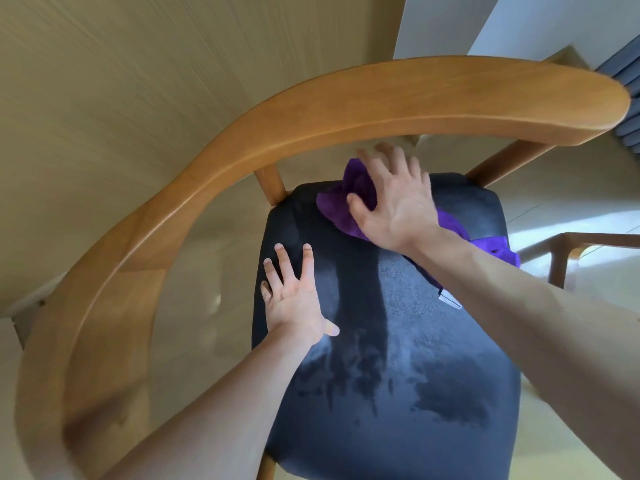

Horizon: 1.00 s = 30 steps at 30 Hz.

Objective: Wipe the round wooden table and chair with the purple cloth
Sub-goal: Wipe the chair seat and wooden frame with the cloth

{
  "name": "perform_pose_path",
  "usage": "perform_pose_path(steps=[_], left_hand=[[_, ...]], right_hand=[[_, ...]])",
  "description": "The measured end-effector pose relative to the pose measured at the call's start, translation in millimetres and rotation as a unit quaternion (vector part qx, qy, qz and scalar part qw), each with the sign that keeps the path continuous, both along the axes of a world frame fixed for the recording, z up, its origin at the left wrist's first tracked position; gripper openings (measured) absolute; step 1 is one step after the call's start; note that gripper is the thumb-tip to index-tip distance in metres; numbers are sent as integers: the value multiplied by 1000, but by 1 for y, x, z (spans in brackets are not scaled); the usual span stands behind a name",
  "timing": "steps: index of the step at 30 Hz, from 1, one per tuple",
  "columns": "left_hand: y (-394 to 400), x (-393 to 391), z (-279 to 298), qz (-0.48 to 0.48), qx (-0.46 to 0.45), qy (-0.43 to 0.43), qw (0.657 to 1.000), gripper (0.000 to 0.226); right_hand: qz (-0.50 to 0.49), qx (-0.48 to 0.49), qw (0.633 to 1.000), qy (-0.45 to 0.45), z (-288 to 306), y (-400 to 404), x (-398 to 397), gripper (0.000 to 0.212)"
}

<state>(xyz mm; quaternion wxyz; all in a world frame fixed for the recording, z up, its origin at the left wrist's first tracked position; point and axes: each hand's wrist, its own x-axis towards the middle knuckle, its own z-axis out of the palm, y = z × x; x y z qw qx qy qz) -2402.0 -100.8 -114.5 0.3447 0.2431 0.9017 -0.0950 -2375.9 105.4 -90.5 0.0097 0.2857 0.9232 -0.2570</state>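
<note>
We see one wooden armchair [311, 109] from above, its curved backrest rail running from the lower left up and across to the right. It has one dark seat cushion [398, 393], with darker streaks on the fabric. Our left hand [294, 299] lies flat on the left part of the cushion, fingers straight and spread. Further right and near the back of the seat, our right hand [398, 199] presses with spread fingers on the one purple cloth [341, 209]; the cloth continues under the forearm and shows again at the right edge of the seat. The rail stands just above these fingers. At the far right, part of a second wooden frame [568, 244] stands on the pale floor [86, 98].
</note>
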Motion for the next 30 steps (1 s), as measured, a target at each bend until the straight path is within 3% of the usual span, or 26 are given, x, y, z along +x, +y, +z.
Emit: perform_pose_path(steps=[3, 6, 9, 11, 13, 15, 16, 17, 19, 21, 26, 28, 30], left_hand=[[0, 0, -1, 1, 1, 6, 1000, 164], [-2, 0, -1, 0, 2, 5, 1000, 164], [-1, 1, 1, -2, 4, 4, 1000, 163], [0, 1, 0, -2, 3, 3, 1000, 163], [1, 2, -1, 0, -1, -4, 1000, 163], [2, 3, -2, 6, -5, -14, 1000, 163], [2, 3, -2, 9, -6, -20, 1000, 162], [2, 3, -3, 11, -6, -24, 1000, 162], [2, 3, -3, 11, -2, -24, 1000, 162], [0, 2, -3, 13, 6, -27, 1000, 161], [-6, 3, -3, 12, 35, -23, 999, 161], [-9, 4, -6, 11, 43, -24, 999, 161], [-10, 5, -9, 17, 47, -28, 998, 161]], right_hand=[[88, 42, 984, -152, -28, -23, 6, 77], [156, 105, 973, -131, -31, -36, 9, 63], [270, 43, 955, -115, -19, -15, 9, 58], [219, 0, 971, -100, -12, 9, 9, 54], [29, -21, 998, -50, -13, 31, 10, 49], [-164, -32, 986, -29, -16, 39, 9, 48], [-209, -25, 976, -56, -18, 33, 7, 49], [-210, 1, 972, -101, -19, 22, 4, 50], [-112, 74, 978, -159, -21, -11, 0, 52], [2, 96, 983, -156, -21, -41, 1, 52], [245, -22, 962, -123, -7, -37, 18, 36], [207, -50, 972, -97, -4, -15, 13, 35], [33, -49, 997, -39, -6, 10, -3, 43]])
